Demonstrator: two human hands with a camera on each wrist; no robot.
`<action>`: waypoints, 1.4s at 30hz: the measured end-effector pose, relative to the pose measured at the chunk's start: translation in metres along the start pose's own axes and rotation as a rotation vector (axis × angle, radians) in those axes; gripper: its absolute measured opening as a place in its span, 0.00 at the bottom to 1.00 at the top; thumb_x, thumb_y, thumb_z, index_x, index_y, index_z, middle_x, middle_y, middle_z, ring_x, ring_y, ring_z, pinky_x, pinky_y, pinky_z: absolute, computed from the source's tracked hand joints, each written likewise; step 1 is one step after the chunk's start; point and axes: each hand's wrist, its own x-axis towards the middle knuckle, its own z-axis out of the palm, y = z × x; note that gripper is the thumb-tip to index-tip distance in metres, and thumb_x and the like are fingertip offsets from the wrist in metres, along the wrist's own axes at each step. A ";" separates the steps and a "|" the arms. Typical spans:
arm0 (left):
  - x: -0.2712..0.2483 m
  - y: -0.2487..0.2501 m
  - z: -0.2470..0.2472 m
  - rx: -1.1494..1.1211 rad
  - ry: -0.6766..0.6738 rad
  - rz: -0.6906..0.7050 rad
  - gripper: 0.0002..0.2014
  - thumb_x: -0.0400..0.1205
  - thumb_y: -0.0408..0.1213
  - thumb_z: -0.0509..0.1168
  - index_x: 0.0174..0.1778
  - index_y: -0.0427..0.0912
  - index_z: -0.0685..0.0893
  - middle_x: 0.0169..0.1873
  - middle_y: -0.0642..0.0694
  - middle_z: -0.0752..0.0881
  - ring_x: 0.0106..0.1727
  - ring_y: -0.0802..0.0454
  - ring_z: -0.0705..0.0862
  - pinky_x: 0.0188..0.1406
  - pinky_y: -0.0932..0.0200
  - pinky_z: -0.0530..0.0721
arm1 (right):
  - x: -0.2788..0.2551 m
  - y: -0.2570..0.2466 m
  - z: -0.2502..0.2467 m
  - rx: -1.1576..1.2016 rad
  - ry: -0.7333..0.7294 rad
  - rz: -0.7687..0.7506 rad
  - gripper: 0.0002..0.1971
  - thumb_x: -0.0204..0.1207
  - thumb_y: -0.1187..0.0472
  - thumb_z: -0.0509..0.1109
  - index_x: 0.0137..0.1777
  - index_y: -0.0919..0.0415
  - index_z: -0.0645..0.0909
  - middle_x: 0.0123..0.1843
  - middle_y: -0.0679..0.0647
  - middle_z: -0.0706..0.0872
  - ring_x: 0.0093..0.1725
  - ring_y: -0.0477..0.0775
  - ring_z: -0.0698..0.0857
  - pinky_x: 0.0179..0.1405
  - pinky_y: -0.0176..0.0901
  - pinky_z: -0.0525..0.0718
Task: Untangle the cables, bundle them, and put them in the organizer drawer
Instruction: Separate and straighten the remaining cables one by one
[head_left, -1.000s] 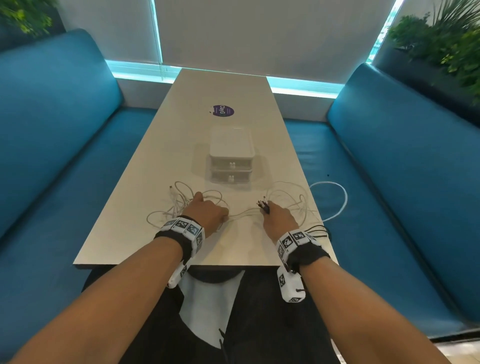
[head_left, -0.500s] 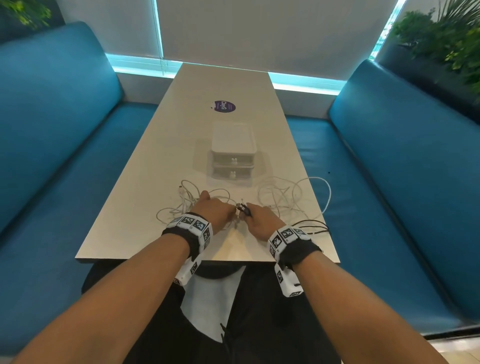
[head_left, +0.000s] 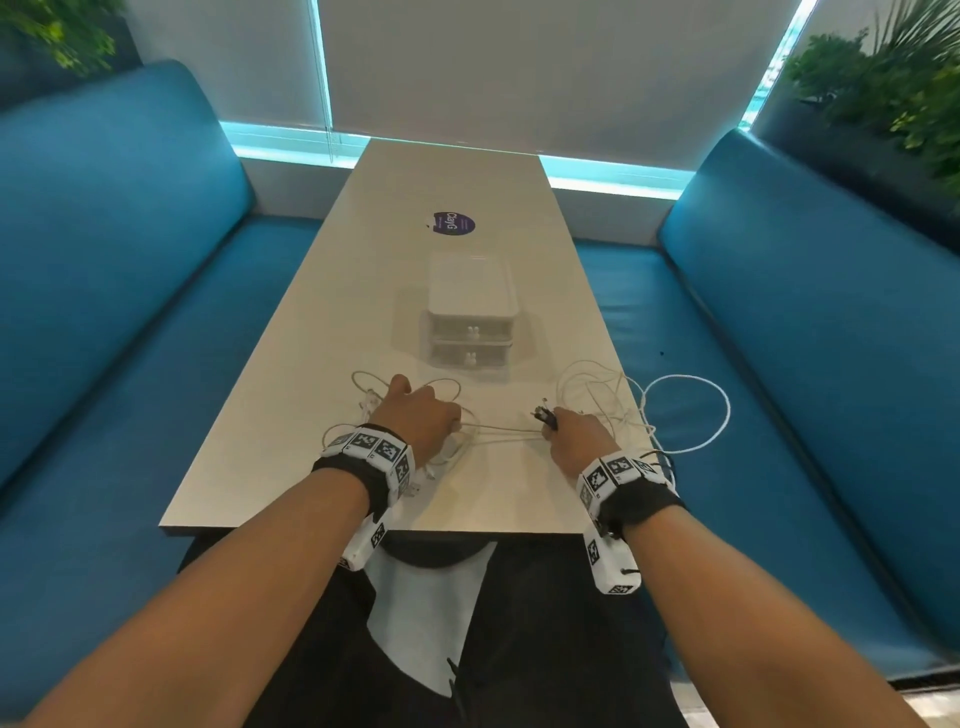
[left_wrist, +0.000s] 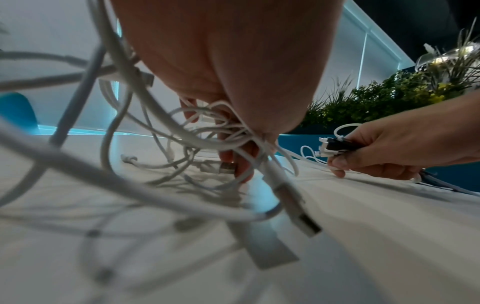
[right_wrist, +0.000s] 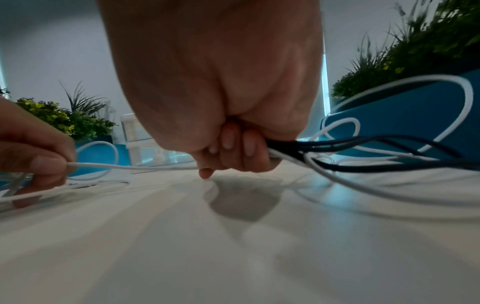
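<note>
A tangle of white cables (head_left: 374, 402) lies on the near end of the table (head_left: 291, 405). My left hand (head_left: 431, 415) grips part of this tangle, fingers curled round several strands (left_wrist: 223, 139). My right hand (head_left: 563, 431) grips a bunch of black and white cable ends, whose plugs (head_left: 543, 414) stick out to the left of the fist. Taut white strands (head_left: 498, 434) run between the two hands. In the right wrist view black cables (right_wrist: 363, 144) and white ones trail from my right fist (right_wrist: 233, 152). The white two-drawer organizer (head_left: 471, 312) stands behind the hands, both drawers closed.
A white cable loop (head_left: 691, 410) hangs past the table's right edge over the blue bench (head_left: 779, 415). More white cable (head_left: 597, 395) is piled by my right hand. A purple sticker (head_left: 453, 223) lies beyond the organizer. Another blue bench (head_left: 130, 338) lines the left side.
Half a second ago the hands met at the table's middle. They have since moved apart, pulling white strands taut between them; the white loop again hangs over the right edge.
</note>
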 end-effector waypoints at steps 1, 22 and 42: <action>-0.001 -0.002 -0.001 0.019 -0.005 0.001 0.15 0.86 0.33 0.55 0.60 0.60 0.78 0.46 0.53 0.77 0.53 0.50 0.74 0.69 0.46 0.64 | -0.001 0.003 0.000 0.005 0.003 0.008 0.11 0.87 0.54 0.58 0.59 0.59 0.79 0.53 0.61 0.85 0.51 0.61 0.84 0.47 0.48 0.80; 0.001 0.030 -0.021 0.050 0.014 0.028 0.12 0.87 0.31 0.54 0.57 0.50 0.79 0.49 0.48 0.84 0.54 0.44 0.76 0.57 0.49 0.63 | -0.016 -0.043 0.005 0.169 -0.104 -0.263 0.08 0.84 0.61 0.58 0.51 0.55 0.79 0.49 0.60 0.88 0.49 0.62 0.85 0.43 0.47 0.75; 0.002 0.010 -0.009 0.150 0.057 0.025 0.12 0.84 0.34 0.55 0.58 0.48 0.81 0.52 0.52 0.86 0.60 0.46 0.76 0.67 0.41 0.65 | -0.003 -0.013 -0.009 0.020 -0.019 -0.074 0.14 0.87 0.56 0.57 0.58 0.61 0.81 0.51 0.62 0.88 0.48 0.62 0.85 0.48 0.50 0.82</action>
